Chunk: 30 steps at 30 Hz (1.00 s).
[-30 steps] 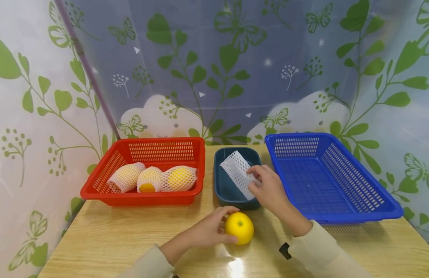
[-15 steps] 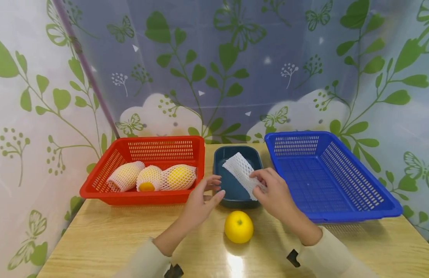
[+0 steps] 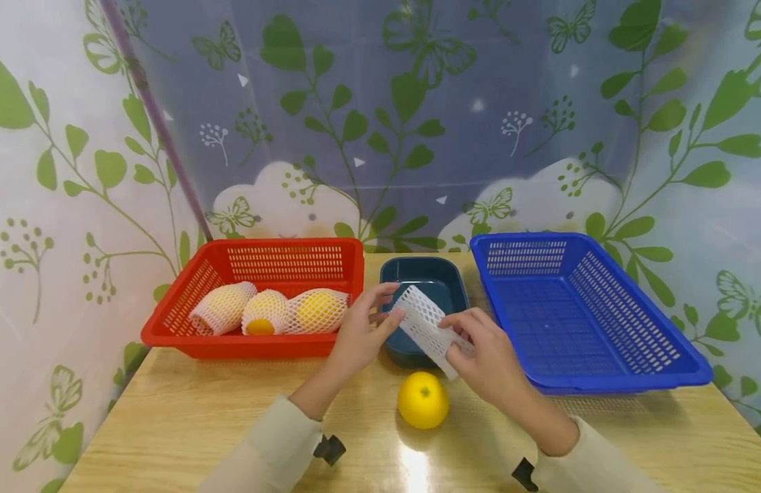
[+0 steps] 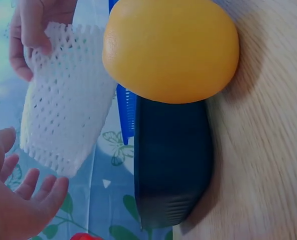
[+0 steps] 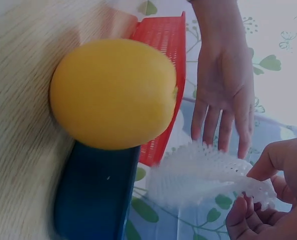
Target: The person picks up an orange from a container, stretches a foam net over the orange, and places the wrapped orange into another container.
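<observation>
My right hand [image 3: 488, 352] pinches one end of a white foam fruit net [image 3: 425, 332], which hangs flattened and slanted over the dark teal bin [image 3: 444, 287]. At the net's other end is my left hand [image 3: 363, 329], its fingers apart and loosely bent. In the left wrist view those fingertips [image 4: 58, 192] come right up to the net's lower edge without curling round it. A round yellow fruit [image 3: 422, 402], unwrapped, sits on the table in front of the bin, below both hands.
To the left, a red basket [image 3: 257, 348] holds 3 yellow fruits in foam nets [image 3: 318, 315]. A blue basket [image 3: 540, 322] stands on the right. Behind the wooden table [image 3: 189, 411] hangs a leaf-patterned curtain [image 3: 355, 82].
My left hand has let go of the yellow fruit and moved up to the net. My right hand has lifted the net from the bin and drawn it slightly towards me.
</observation>
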Each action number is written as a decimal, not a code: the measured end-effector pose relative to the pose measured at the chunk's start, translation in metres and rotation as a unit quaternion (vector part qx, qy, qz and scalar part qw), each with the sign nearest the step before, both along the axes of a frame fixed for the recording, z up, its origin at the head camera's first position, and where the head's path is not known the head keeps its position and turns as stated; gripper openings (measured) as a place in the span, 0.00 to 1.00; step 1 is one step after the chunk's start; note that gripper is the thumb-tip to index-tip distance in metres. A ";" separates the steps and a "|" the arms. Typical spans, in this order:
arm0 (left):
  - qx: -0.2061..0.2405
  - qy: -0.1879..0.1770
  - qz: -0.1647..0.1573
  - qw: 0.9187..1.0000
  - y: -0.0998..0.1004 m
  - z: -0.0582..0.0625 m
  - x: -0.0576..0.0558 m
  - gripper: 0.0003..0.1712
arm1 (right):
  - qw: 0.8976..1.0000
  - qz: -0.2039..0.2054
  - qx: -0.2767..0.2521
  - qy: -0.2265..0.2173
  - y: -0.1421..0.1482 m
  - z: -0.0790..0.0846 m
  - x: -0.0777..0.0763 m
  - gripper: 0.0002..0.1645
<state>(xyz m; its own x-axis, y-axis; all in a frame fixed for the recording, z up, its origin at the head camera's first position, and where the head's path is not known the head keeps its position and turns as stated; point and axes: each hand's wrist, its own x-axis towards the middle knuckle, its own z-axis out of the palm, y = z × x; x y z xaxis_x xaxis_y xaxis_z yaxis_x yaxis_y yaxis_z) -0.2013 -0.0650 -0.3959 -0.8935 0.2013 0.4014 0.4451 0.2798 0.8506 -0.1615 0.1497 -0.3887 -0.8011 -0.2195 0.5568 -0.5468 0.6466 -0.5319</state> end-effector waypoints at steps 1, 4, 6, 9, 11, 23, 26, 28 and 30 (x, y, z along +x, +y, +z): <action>-0.001 0.000 0.002 1.000 0.000 0.000 0.000 0.19 | 1.000 0.004 -0.001 0.002 -0.001 0.001 0.001 0.15; 0.004 -0.004 0.001 1.000 0.001 0.000 -0.001 0.16 | 1.000 0.014 -0.002 0.008 -0.003 0.003 0.004 0.16; 0.012 -0.011 -0.004 1.000 0.001 0.000 -0.001 0.18 | 1.000 0.017 -0.002 0.012 -0.004 0.004 0.006 0.16; 0.017 -0.034 -0.002 0.999 0.001 0.001 -0.002 0.21 | 1.000 0.020 -0.003 0.017 -0.005 0.006 0.008 0.16; 0.016 -0.049 0.003 0.999 0.001 0.001 -0.001 0.21 | 1.000 0.023 -0.004 0.020 -0.006 0.007 0.009 0.16; 0.033 -0.103 0.012 0.994 -0.008 0.005 -0.001 0.12 | 0.996 0.054 -0.065 0.032 -0.002 0.020 0.015 0.27; 0.053 -0.120 -0.002 0.991 -0.013 0.006 -0.001 0.12 | 0.984 0.096 -0.151 0.020 0.006 0.030 0.015 0.20; 0.069 -0.137 -0.019 0.988 -0.017 0.007 -0.001 0.12 | 0.969 0.129 -0.210 -0.008 0.011 0.037 0.012 0.14; 0.092 -0.157 -0.053 0.982 -0.020 0.007 0.000 0.12 | 0.950 0.160 -0.259 -0.070 0.014 0.042 0.008 0.14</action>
